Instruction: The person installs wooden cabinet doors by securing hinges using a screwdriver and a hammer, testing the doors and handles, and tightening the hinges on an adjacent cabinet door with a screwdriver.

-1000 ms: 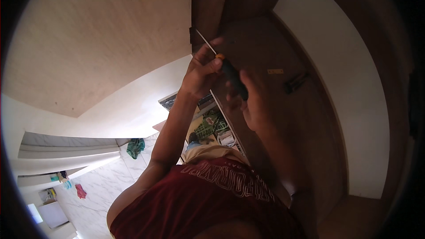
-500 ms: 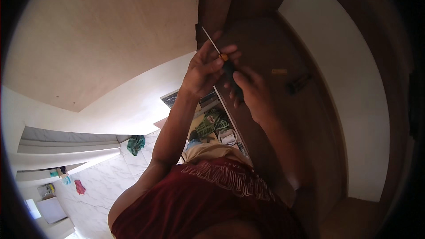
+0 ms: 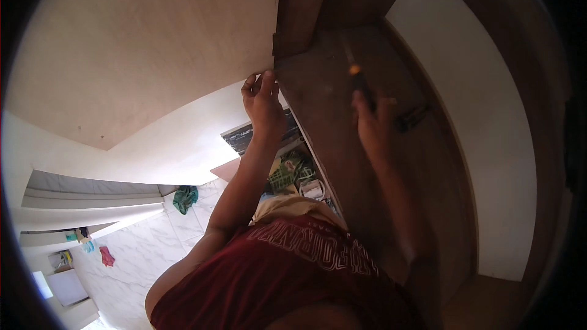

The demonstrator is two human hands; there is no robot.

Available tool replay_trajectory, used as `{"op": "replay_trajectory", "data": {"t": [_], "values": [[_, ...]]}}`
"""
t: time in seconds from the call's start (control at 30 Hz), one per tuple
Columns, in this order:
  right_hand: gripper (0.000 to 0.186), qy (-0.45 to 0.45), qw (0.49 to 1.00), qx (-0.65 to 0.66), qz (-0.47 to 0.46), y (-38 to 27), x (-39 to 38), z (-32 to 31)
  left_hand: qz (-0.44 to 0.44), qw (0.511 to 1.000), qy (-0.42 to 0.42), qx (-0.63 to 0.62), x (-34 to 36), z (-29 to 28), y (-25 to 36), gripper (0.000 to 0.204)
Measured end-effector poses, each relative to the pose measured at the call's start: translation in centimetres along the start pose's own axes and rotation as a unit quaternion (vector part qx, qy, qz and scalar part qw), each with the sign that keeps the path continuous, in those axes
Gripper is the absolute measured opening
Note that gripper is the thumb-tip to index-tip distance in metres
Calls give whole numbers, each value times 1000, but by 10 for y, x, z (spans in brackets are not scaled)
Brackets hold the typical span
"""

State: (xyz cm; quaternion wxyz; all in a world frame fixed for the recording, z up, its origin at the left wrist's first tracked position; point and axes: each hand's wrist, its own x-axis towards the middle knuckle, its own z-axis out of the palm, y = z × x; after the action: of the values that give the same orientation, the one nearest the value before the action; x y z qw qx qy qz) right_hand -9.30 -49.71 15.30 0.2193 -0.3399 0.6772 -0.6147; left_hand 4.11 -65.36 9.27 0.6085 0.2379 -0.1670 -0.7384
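My right hand (image 3: 374, 125) is wrapped round a screwdriver (image 3: 362, 87) with a black handle and an orange collar. Its blade points up and away, slightly smeared by motion, over the dark brown wooden surface (image 3: 330, 104). To the left, my left hand (image 3: 264, 104) has its fingers bent in at the lower corner of a pale wooden door panel (image 3: 165, 43), seemingly gripping its edge. A small dark fitting, perhaps a hinge (image 3: 275, 43), sits on the panel's side just above those fingertips.
A dark tool or clip (image 3: 413, 118) lies on the brown surface beside my right hand. A white curved panel (image 3: 471, 104) bounds the right side. Below lie a green printed bag (image 3: 292, 170), a green cloth (image 3: 185, 198) and a red cloth (image 3: 107, 256) on the marble-patterned floor (image 3: 137, 250).
My hands have parted. My right hand has carried the screwdriver to the right, out of my left fingers. My left hand has dropped slightly to the panel's corner.
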Motion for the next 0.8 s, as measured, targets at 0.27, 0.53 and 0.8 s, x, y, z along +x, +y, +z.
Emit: {"op": "replay_trajectory", "data": {"t": [0.27,0.53,0.8], "values": [[36,53,814,-579,12,5,109,-5,9,997,-77,30,17,15,-9,43],[34,116,824,-398,-385,14,118,52,99,985,-104,96,27,18,-26,34],[32,-245,966,78,32,-39,133,118,97,985,-141,34,12,32,-14,25]]}}
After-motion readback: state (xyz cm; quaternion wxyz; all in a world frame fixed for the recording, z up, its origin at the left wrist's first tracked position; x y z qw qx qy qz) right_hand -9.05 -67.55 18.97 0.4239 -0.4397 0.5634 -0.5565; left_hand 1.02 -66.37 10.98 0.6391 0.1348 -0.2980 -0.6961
